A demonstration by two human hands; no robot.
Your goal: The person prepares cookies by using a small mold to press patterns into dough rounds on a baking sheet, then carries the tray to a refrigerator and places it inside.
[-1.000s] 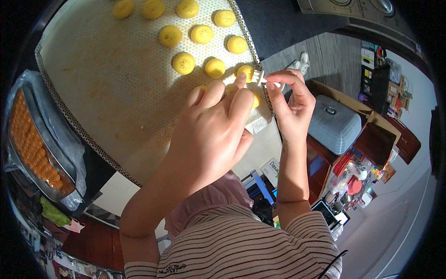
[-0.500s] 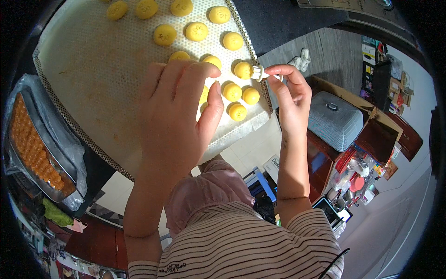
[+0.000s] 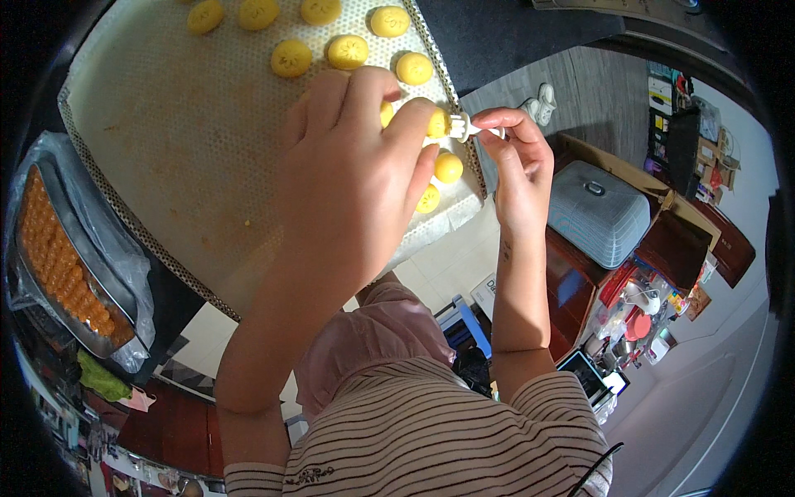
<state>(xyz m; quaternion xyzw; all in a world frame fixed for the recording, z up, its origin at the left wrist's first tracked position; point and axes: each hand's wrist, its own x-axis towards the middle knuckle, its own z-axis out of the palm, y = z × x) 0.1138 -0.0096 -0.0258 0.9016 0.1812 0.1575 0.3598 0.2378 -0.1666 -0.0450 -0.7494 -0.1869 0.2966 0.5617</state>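
My right hand (image 3: 523, 170) pinches a small white plunger-style stamp (image 3: 464, 126) by its shaft at the tray's right edge. The stamp's pronged head meets the side of a yellow dough ball (image 3: 439, 124). My left hand (image 3: 356, 145) hovers over the tray, fingers bent and spread, its index fingertip close beside that ball; whether it touches I cannot tell. Below it sit a plain yellow ball (image 3: 448, 168) and another (image 3: 428, 199), partly behind my thumb. Further back, several balls, such as this flattened yellow dough piece (image 3: 348, 52), carry an imprinted pattern. My left hand covers others.
The balls rest on a pale textured mat on a tray (image 3: 174, 166). At the left, a metal pan of orange-brown filling balls (image 3: 66, 257) stands in clear plastic. A grey mesh food cover (image 3: 600, 215) sits on a reddish-brown cabinet at the right.
My left hand has moved right and slightly away from me, toward the ball at the stamp, covering more balls. My right hand and the stamp have barely moved.
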